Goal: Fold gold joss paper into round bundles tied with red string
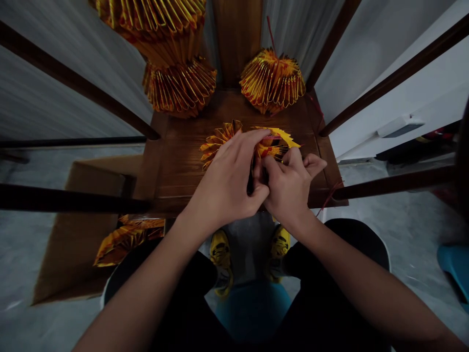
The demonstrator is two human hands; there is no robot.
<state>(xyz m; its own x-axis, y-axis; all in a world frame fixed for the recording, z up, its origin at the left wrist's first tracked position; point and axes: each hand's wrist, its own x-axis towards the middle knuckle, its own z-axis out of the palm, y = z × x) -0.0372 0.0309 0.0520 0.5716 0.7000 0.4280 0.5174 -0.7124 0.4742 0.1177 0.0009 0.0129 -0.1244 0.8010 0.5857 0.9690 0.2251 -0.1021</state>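
You are working a pleated gold-and-red paper fan (219, 144) between your hands on a brown wooden seat (183, 161), your left hand (226, 178) lying over its pleats and your right hand (292, 191) closing in from the other side, the two pressed together and clamped on the paper, with your fingertips (271, 168) pinching folds at its centre. A yellow-edged flap of the paper (278, 137) is sticking out just past your right hand. Beyond your hands, you are facing three more pleated paper rosettes: two stacked just past your left hand, the lower (179, 87) resting against the upper (156, 22), which runs out of view, so the stack may hold more, and one (271, 80) standing past your right hand, a red thread (270, 32) rising from its top. A second red thread (331, 194) is hanging just beside your right hand. Below your left hand, one loose bundle of folded gold paper (126, 242) is lying on a cardboard sheet (73, 234) on the floor. Under your hands, your two yellow shoes (220, 256) are showing on either side of a blue stool (252, 313).
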